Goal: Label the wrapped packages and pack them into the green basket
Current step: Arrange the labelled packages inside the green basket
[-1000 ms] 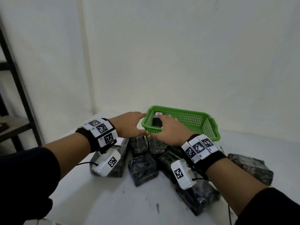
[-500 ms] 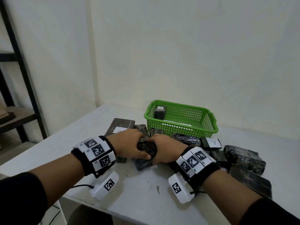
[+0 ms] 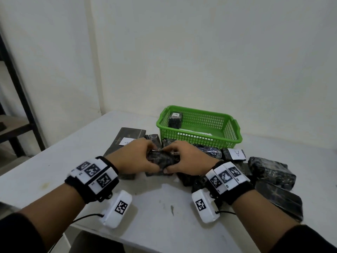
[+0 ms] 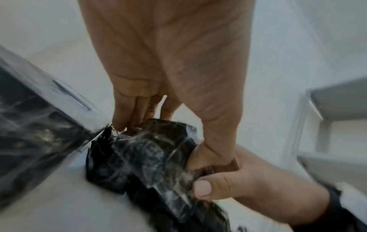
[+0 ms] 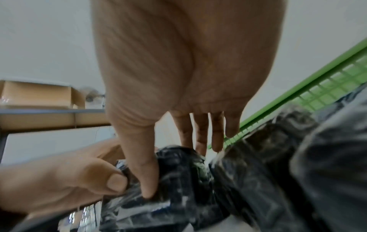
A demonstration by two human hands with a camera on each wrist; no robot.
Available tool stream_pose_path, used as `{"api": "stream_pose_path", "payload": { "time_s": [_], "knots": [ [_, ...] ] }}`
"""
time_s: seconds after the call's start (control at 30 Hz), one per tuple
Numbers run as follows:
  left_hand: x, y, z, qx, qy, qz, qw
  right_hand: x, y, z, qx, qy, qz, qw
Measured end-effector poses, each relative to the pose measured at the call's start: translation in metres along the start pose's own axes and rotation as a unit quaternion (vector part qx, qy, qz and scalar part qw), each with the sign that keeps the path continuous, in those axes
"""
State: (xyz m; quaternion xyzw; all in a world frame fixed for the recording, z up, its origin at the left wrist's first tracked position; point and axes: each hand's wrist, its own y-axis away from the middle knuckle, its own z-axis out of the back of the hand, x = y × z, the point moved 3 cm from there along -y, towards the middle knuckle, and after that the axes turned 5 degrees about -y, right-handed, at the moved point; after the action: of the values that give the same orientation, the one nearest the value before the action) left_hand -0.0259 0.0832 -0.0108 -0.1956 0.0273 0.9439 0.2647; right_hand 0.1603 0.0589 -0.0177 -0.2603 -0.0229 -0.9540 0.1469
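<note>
A small black film-wrapped package [image 3: 161,158] sits between both hands just in front of the green basket [image 3: 229,136]. My left hand [image 3: 135,158] grips its left end, fingers over the top and thumb underneath [image 4: 210,158]. My right hand [image 3: 187,160] grips its right end, thumb [image 5: 147,177] pressed on the wrap. The same package fills the wrist views [image 4: 143,160] [image 5: 174,180]. Inside the basket one wrapped package with a white "A" label [image 3: 175,119] stands at the left end. No label shows on the held package.
A flat dark package with a white label [image 3: 125,141] lies left of the hands. Several more wrapped packages [image 3: 271,170] lie heaped to the right, one with an "A" label [image 3: 236,153]. The white table [image 3: 54,170] ends near me. A dark shelf frame [image 3: 16,84] stands at left.
Both hands drew back from the basket, leaving the labelled package inside, and came down on a small wrapped package in front of it, which they now hold.
</note>
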Motion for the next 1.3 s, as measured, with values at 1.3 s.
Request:
{"api": "stream_pose_path", "payload": {
  "time_s": [1.3],
  "knots": [
    [-0.052,-0.117,-0.042,-0.037,0.552,-0.075,0.83,-0.101,0.011,0.055,-0.227,-0.585,-0.042,0.778]
  ]
}}
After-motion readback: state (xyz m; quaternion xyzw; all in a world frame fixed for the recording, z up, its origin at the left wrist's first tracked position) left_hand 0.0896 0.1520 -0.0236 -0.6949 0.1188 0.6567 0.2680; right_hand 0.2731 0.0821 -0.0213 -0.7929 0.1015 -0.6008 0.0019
